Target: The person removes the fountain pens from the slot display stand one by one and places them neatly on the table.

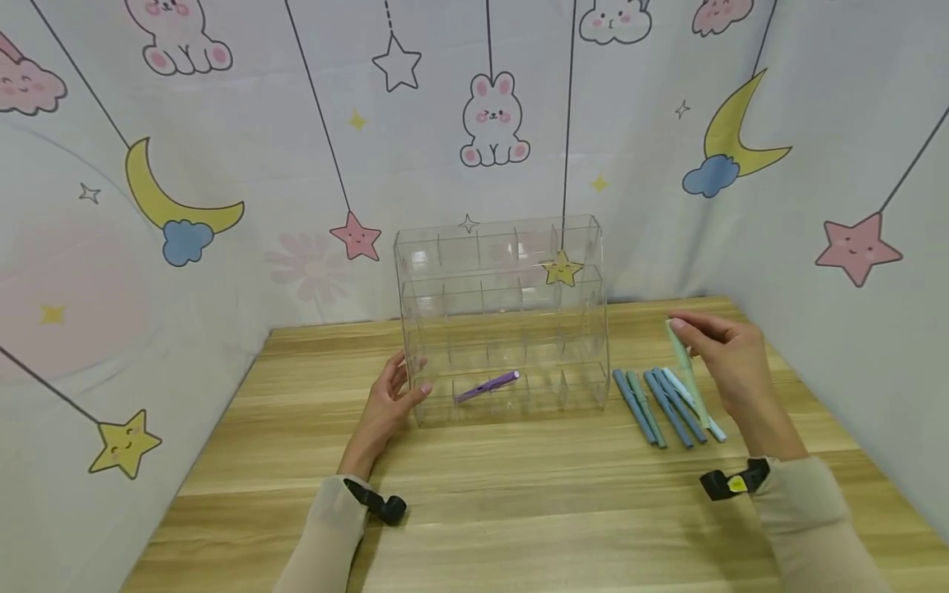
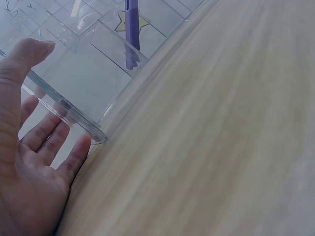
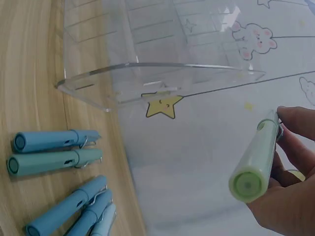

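Note:
A clear acrylic organizer (image 1: 504, 313) with tiered compartments stands on the wooden table (image 1: 519, 511). One purple pen (image 1: 487, 385) lies in its front row, also in the left wrist view (image 2: 132, 29). My left hand (image 1: 393, 395) rests open against the organizer's left front corner (image 2: 93, 132), thumb on the side wall. My right hand (image 1: 722, 350) pinches a light green pen (image 1: 685, 366) above the table, right of the organizer; its cap end (image 3: 256, 167) faces the wrist camera.
Several blue and teal pens (image 1: 663, 403) lie side by side on the table right of the organizer, also in the right wrist view (image 3: 59, 152). Cartoon-printed fabric walls (image 1: 222, 165) close in the back and both sides.

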`<move>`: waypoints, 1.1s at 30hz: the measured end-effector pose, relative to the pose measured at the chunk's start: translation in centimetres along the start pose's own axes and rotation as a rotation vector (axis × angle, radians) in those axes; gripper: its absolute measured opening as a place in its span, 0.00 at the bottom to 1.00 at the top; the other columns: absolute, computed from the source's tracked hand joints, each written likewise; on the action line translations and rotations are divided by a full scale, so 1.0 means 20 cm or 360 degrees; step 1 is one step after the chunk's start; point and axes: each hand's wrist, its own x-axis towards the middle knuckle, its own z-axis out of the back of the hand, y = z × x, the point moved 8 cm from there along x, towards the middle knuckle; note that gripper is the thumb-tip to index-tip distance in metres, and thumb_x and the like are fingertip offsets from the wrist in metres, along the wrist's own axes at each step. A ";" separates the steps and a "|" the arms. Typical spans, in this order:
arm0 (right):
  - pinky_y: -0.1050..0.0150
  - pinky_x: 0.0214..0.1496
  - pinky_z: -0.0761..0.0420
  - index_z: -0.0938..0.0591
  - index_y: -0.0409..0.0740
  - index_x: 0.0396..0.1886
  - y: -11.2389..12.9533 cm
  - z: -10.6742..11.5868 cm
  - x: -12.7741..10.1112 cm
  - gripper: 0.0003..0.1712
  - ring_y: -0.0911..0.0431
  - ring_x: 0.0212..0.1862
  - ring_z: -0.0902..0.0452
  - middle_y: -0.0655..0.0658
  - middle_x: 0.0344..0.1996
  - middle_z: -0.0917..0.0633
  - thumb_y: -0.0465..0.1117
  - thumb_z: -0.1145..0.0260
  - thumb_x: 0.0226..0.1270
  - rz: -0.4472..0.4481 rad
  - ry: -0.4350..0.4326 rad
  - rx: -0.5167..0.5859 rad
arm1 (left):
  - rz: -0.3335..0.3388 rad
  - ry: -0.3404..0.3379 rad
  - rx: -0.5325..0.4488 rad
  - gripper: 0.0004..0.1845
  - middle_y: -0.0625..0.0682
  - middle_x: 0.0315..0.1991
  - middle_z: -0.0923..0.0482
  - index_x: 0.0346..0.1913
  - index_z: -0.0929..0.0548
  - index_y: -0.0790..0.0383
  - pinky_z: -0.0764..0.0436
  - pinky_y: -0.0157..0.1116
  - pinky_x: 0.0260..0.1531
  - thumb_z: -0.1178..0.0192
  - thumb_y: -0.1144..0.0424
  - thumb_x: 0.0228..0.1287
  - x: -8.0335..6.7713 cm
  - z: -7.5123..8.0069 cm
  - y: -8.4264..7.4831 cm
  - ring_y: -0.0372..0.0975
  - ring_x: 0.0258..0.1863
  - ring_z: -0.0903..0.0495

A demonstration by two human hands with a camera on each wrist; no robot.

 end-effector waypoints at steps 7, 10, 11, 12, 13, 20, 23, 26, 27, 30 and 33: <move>0.77 0.37 0.20 0.08 0.57 0.49 -0.11 0.10 0.06 0.08 0.71 0.37 0.18 0.69 0.37 0.10 0.43 0.25 0.73 -0.0068 0.0002 -0.0153 | -0.0018 0.0012 -0.0013 0.43 0.58 0.80 0.29 0.86 0.42 0.54 0.44 0.58 0.86 0.33 0.65 0.74 0.00 -0.01 -0.02 0.51 0.84 0.36; 0.76 0.37 0.20 0.09 0.53 0.51 -0.16 0.13 0.08 0.09 0.71 0.36 0.18 0.69 0.37 0.11 0.43 0.25 0.74 -0.0104 -0.0003 -0.0158 | -0.0016 0.0019 -0.0010 0.43 0.59 0.80 0.30 0.86 0.43 0.55 0.45 0.58 0.87 0.33 0.65 0.74 -0.01 -0.01 -0.01 0.51 0.84 0.37; 0.76 0.37 0.20 0.10 0.53 0.51 -0.17 0.14 0.09 0.09 0.72 0.36 0.18 0.69 0.37 0.11 0.43 0.25 0.74 -0.0115 -0.0005 -0.0164 | -0.0010 0.0016 -0.0011 0.44 0.58 0.80 0.29 0.86 0.43 0.54 0.45 0.58 0.87 0.33 0.65 0.74 -0.01 -0.01 -0.01 0.50 0.84 0.37; 0.76 0.37 0.20 0.10 0.52 0.52 -0.19 0.15 0.10 0.10 0.72 0.36 0.18 0.70 0.37 0.11 0.43 0.26 0.74 -0.0123 -0.0006 -0.0178 | -0.0005 0.0012 -0.0015 0.44 0.58 0.80 0.29 0.86 0.43 0.54 0.45 0.58 0.87 0.33 0.65 0.74 -0.01 -0.01 -0.01 0.50 0.84 0.37; 0.76 0.38 0.20 0.10 0.54 0.52 -0.20 0.15 0.11 0.10 0.72 0.37 0.18 0.71 0.37 0.11 0.43 0.26 0.74 -0.0133 -0.0003 -0.0206 | -0.0003 0.0009 -0.0013 0.44 0.58 0.80 0.29 0.86 0.43 0.54 0.44 0.58 0.86 0.33 0.65 0.74 -0.01 -0.01 -0.01 0.51 0.84 0.37; 0.75 0.42 0.20 0.12 0.53 0.57 -0.28 0.20 0.14 0.14 0.73 0.41 0.20 0.76 0.39 0.15 0.49 0.29 0.77 -0.0179 0.0042 -0.0408 | -0.0006 -0.0007 0.0008 0.42 0.58 0.80 0.29 0.86 0.41 0.52 0.39 0.59 0.84 0.33 0.64 0.74 -0.01 0.00 0.00 0.51 0.83 0.35; 0.75 0.43 0.20 0.12 0.50 0.58 -0.30 0.22 0.15 0.16 0.73 0.42 0.21 0.77 0.38 0.15 0.50 0.29 0.77 -0.0196 0.0044 -0.0456 | -0.0001 -0.0003 -0.0001 0.42 0.58 0.80 0.29 0.86 0.42 0.52 0.40 0.59 0.84 0.33 0.64 0.75 -0.01 0.00 0.00 0.51 0.83 0.35; 0.75 0.43 0.19 0.13 0.45 0.59 -0.33 0.24 0.16 0.20 0.74 0.41 0.21 0.77 0.37 0.16 0.52 0.30 0.77 -0.0219 0.0043 -0.0513 | -0.0007 0.0004 -0.0008 0.43 0.58 0.80 0.29 0.86 0.42 0.53 0.41 0.60 0.85 0.34 0.64 0.75 0.00 0.00 0.00 0.51 0.83 0.35; 0.74 0.43 0.19 0.14 0.42 0.61 -0.35 0.25 0.16 0.23 0.74 0.41 0.21 0.76 0.37 0.16 0.53 0.30 0.78 -0.0229 0.0046 -0.0533 | -0.0008 0.0004 -0.0012 0.43 0.58 0.80 0.29 0.86 0.42 0.53 0.41 0.60 0.85 0.34 0.64 0.75 0.00 0.00 -0.01 0.51 0.83 0.36; 0.74 0.44 0.18 0.18 0.35 0.66 -0.41 0.27 0.17 0.32 0.74 0.42 0.22 0.77 0.37 0.17 0.56 0.31 0.78 -0.0278 0.0080 -0.0606 | -0.0013 0.0007 -0.0008 0.43 0.58 0.80 0.30 0.86 0.43 0.54 0.41 0.60 0.85 0.34 0.64 0.75 0.00 0.00 -0.01 0.51 0.83 0.36; 0.73 0.44 0.17 0.20 0.31 0.70 -0.48 0.29 0.17 0.38 0.75 0.43 0.22 0.78 0.37 0.18 0.58 0.32 0.78 -0.0335 0.0126 -0.0655 | -0.0011 0.0007 -0.0009 0.43 0.59 0.80 0.30 0.86 0.43 0.54 0.41 0.59 0.85 0.33 0.65 0.74 -0.01 0.00 -0.01 0.51 0.83 0.36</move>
